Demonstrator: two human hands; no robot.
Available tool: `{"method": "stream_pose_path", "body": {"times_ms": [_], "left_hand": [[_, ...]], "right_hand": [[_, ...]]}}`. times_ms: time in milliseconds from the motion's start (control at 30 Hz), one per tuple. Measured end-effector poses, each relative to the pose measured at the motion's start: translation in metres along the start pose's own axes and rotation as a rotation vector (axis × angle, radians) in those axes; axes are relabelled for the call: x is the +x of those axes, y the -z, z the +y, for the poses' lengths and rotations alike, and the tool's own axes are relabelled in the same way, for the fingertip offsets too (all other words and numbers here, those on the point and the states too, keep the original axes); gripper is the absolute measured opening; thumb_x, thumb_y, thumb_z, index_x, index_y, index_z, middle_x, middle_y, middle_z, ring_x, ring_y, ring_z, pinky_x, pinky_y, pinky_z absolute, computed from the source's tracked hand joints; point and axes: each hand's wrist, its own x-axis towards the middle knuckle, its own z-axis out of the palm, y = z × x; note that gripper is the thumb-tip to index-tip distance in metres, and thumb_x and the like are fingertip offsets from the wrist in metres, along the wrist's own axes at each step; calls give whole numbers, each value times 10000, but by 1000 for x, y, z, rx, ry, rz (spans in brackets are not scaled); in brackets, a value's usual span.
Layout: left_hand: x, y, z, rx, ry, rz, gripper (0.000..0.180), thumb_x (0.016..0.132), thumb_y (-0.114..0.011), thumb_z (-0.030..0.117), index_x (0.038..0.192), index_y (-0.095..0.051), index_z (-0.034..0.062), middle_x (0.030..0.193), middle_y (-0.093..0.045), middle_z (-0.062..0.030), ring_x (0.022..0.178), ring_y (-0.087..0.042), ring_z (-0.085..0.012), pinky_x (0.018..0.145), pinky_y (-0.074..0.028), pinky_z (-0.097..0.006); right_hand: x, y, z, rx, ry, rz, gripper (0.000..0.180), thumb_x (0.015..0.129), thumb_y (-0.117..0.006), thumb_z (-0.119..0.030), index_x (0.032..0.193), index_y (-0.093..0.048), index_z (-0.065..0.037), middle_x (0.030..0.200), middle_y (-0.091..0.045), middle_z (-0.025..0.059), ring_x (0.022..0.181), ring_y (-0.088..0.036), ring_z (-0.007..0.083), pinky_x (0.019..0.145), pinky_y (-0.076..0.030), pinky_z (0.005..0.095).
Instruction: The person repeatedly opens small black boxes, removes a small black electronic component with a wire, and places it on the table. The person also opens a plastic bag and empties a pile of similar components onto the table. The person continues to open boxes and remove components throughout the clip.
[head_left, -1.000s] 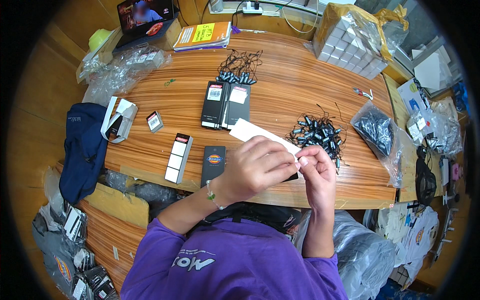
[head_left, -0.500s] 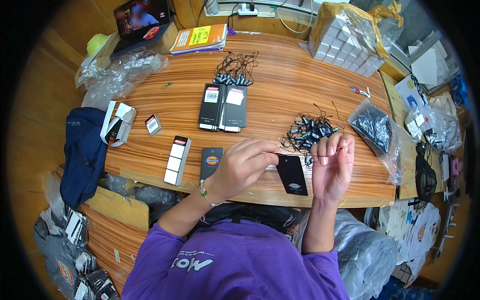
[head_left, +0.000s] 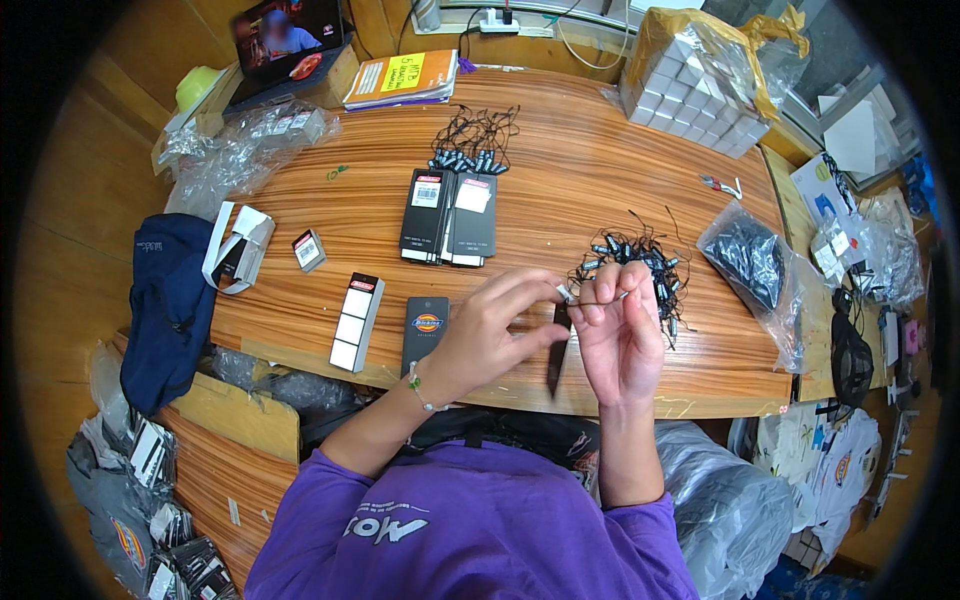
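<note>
A black hang tag (head_left: 558,352) hangs almost edge-on between my hands, above the table's near edge. My left hand (head_left: 497,325) is closed at the tag's top end, with the fingertips at its dark cord and a small pale piece beside them. In a pinch, my right hand (head_left: 622,340) holds the cord's other part, its palm turned toward me. Just beyond the right hand lies a tangled pile of black cords (head_left: 640,262) with small dark fasteners. Left of my left hand, a dark grey tag stack (head_left: 424,340) with an oval logo rests on the table.
Two stacks of black tags (head_left: 425,225) lie mid-table, with more corded fasteners (head_left: 470,150) behind. A white label stack (head_left: 357,325) and a small label block (head_left: 308,250) stand left. At right are a plastic bag (head_left: 750,270), a cutter (head_left: 720,185) and a bag of white boxes (head_left: 695,95).
My right hand has moved left, closer to my left hand. The hang tag has swung from showing its face to nearly edge-on, and the left thumb has dropped away from the index finger.
</note>
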Motion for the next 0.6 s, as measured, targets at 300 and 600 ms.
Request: {"method": "stream_pose_path", "body": {"times_ms": [300,600], "left_hand": [[0,9,1,-91,118,-233,438,756,-686,137,1120,-471,20,999,-564,-130,961,-566,-248,803,-451,-316],[-4,5,1,-358,241,-52,158,752,-685,84,838,-567,24,824,-598,-51,675,-558,-134,616,-439,-261]], "right_hand": [[0,-4,-12,-152,104,26,85,907,-493,-120,955,-462,-57,908,-513,105,810,-543,192,752,-475,332],[-1,-4,-27,-194,173,47,89,904,-501,-121,959,-459,-66,886,-515,91,771,-526,179,734,-464,340]]}}
